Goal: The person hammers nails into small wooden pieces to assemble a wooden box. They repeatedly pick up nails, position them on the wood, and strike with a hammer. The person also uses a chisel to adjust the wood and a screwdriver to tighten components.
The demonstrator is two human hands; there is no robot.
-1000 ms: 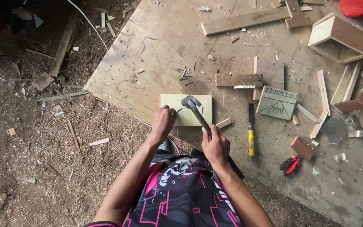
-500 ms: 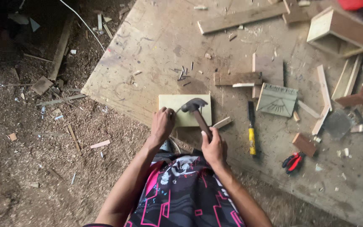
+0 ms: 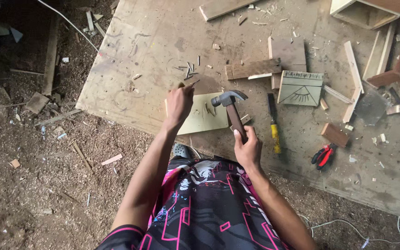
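The right hand (image 3: 247,149) is gripping the brown wooden handle of a grey metal hammer (image 3: 231,107) tightly, its head over a flat pale green board (image 3: 201,115) lying on the big plywood sheet (image 3: 153,41). The left hand (image 3: 178,103) is pinching something tiny at the board's edge.

My left hand (image 3: 179,103) has left the near edge of the pale board (image 3: 204,118) and reached up to its far left corner, toward the loose nails (image 3: 188,70). Hammer (image 3: 230,109) head has swung from over the board's middle to its right edge. View shifted closer.
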